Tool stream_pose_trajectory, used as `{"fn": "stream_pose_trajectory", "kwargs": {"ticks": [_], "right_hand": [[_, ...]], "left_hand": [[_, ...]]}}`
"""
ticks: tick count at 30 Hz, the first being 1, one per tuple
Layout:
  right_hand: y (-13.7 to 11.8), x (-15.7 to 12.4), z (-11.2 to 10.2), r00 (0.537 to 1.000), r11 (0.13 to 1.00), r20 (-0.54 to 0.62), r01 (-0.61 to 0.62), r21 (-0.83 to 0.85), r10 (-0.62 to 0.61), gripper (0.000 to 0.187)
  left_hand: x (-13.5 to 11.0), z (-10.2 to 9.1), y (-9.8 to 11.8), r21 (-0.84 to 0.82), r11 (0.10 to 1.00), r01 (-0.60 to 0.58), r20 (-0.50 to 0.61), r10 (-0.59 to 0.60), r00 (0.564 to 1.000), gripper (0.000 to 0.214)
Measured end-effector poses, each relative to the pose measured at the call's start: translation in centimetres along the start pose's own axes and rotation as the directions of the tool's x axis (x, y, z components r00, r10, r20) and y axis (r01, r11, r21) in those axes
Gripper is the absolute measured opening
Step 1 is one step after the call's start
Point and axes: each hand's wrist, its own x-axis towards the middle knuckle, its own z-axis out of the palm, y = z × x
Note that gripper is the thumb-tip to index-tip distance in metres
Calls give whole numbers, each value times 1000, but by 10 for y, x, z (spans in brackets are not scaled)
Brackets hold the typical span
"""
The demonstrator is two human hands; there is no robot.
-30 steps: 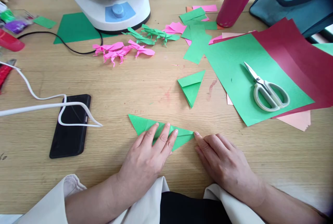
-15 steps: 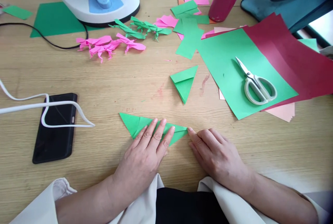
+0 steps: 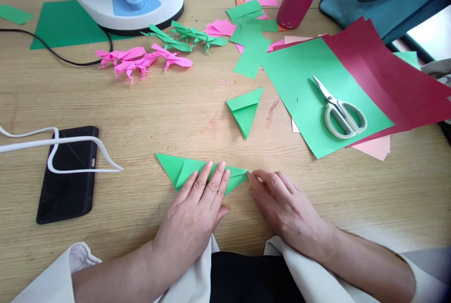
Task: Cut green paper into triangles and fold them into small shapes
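A folded green paper (image 3: 169,167) lies flat on the table in front of me, wide and pointed at both ends, with crease lines across it. My left hand (image 3: 195,213) rests on its middle, fingers stretched out flat and covering part of the folds. At the paper's right tip, my right hand (image 3: 287,211) pinches the corner between thumb and index finger, its other fingers curled. Farther up the table sits a second folded green paper (image 3: 245,112), a small triangle that neither hand touches.
White-handled scissors (image 3: 344,114) lie on a green sheet (image 3: 299,82) over red sheets (image 3: 384,87). Pink folded figures (image 3: 136,62) and green ones (image 3: 188,37) stand near a white appliance base (image 3: 155,0). A phone (image 3: 68,185) with a white cable (image 3: 88,139) lies left; a red bottle (image 3: 298,0) stands behind.
The whole view has shifted slightly. My left hand's fingers have drawn closer together and its thumb now shows at the side. The right hand stays at the paper's right tip.
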Motion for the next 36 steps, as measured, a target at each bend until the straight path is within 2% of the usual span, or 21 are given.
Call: {"fn": "stream_pose_trajectory", "kwargs": {"ticks": [15,22,36], "right_hand": [[3,0,3,1000,999,-10,17,45,-16,40],[4,-1,8,999,999,-47,27,26,-26,41],[2,2,8,1000,997,-7,28,-67,-28,42]], "left_hand": [[-2,1,4,35,999,4,-24,-3,1000,48],[-3,2,5,37,999,16,2,-17,1000,52],[-3,0,5,35,999,12,4,-13,1000,49]]}}
